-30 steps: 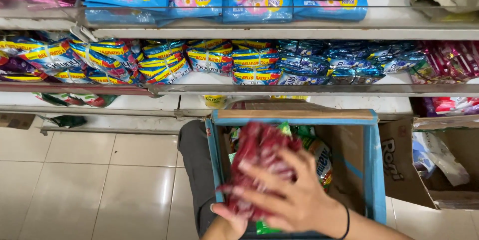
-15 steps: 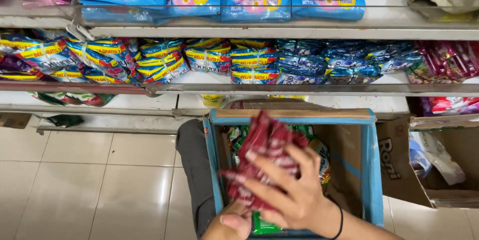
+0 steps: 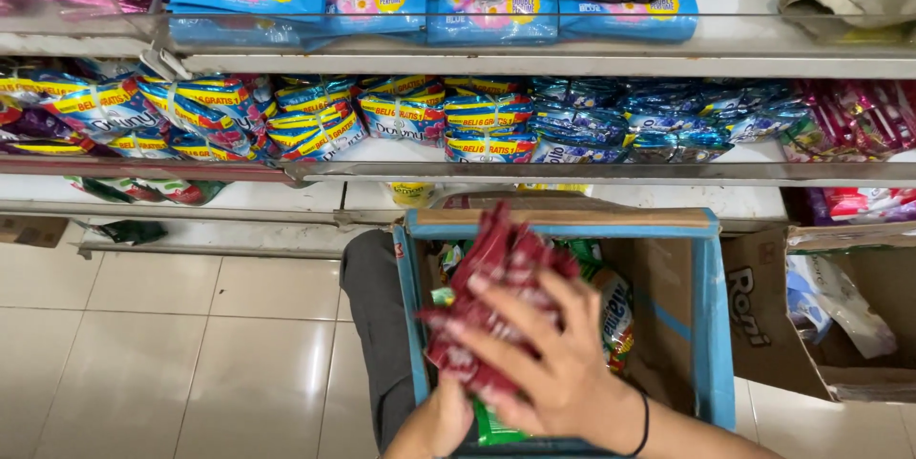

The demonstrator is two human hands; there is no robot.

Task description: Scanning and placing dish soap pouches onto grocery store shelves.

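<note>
As both hands, right hand [image 3: 563, 373] and left hand [image 3: 444, 421], clasp limp red sachets [image 3: 491, 297] at lower centre, the slippery bundle likely needs a whole-stack grip.

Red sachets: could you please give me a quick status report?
Right hand grips red sachets over blue-edged box. Left hand supports underneath. Green packets below, nothing blocking.

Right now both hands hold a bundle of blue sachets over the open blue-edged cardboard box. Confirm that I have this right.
Not quite: the sachets are red, not blue, as the head view shows. The rest stands: the right hand lies over the bundle, the left hand supports it from below, above the open blue-edged cardboard box.
</note>
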